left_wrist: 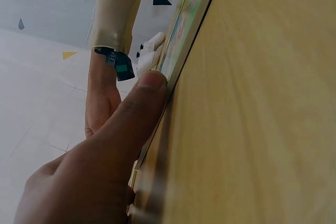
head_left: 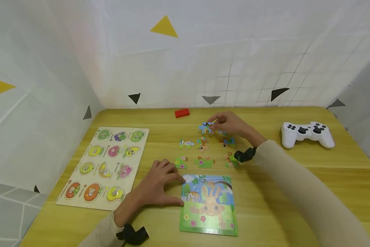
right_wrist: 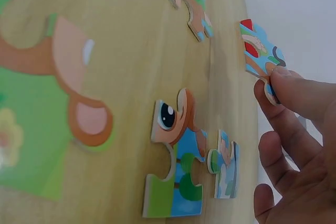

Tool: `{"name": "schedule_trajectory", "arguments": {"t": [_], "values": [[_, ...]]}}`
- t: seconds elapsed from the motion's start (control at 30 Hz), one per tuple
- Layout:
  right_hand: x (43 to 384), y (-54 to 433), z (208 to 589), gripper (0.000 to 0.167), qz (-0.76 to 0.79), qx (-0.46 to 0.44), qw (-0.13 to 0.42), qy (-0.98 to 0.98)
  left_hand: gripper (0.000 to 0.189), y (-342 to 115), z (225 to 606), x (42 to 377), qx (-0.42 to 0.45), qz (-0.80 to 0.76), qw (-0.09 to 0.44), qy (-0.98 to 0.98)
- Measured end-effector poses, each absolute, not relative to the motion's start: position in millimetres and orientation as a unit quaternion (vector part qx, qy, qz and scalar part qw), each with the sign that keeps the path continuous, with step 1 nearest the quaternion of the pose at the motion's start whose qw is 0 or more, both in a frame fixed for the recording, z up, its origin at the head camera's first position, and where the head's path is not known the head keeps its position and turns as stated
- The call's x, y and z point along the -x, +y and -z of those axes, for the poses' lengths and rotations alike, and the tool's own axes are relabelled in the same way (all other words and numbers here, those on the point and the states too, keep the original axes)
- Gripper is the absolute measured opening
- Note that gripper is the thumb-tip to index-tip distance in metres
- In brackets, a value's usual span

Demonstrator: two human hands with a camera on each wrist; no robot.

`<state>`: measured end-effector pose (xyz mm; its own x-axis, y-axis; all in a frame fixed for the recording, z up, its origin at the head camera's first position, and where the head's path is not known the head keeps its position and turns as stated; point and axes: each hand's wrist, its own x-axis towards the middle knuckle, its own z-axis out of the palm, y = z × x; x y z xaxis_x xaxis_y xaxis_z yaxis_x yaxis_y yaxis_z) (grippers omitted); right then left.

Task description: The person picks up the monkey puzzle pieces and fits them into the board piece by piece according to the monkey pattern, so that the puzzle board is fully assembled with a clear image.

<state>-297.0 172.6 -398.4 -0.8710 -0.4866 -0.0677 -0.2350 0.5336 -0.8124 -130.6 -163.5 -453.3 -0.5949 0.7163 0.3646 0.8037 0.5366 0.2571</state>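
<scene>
My right hand [head_left: 229, 122] pinches a blue jigsaw piece [right_wrist: 257, 48] between thumb and forefinger, held up off the table in the right wrist view. Below it lie loose jigsaw pieces in rough rows, among them one with a big eye [right_wrist: 181, 161] and a green one with a flower [head_left: 205, 162]. Nearer me is the square puzzle tray [head_left: 208, 230], a faint rabbit picture on its base. At the tray's left side rests my left hand [head_left: 155, 183], thumb and forefinger spread apart, the thumb tip [left_wrist: 152, 81] against the edge.
On the left lies a wooden fruit peg board [head_left: 111, 140]. A white game controller [head_left: 307, 133] sits at the right, and a small red block [head_left: 182, 113] near the back edge. Patterned white sheeting [head_left: 203, 68] stands behind the wooden table [head_left: 265, 212].
</scene>
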Motion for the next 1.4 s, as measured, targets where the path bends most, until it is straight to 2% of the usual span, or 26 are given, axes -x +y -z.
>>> {"name": "schedule_trajectory", "arguments": {"t": [0.4, 1.4], "values": [[279.9, 173.8, 390.7, 0.028, 0.449, 0.226, 0.131, 0.854, 0.058, -164.1, 451.9, 130.9, 0.437, 0.199, 0.108, -0.87], [229.4, 169.6, 384.9, 0.027, 0.467, 0.266, 0.162, 0.828, 0.058, -163.7, 450.3, 131.5, 0.432, 0.198, 0.094, -0.875]]}}
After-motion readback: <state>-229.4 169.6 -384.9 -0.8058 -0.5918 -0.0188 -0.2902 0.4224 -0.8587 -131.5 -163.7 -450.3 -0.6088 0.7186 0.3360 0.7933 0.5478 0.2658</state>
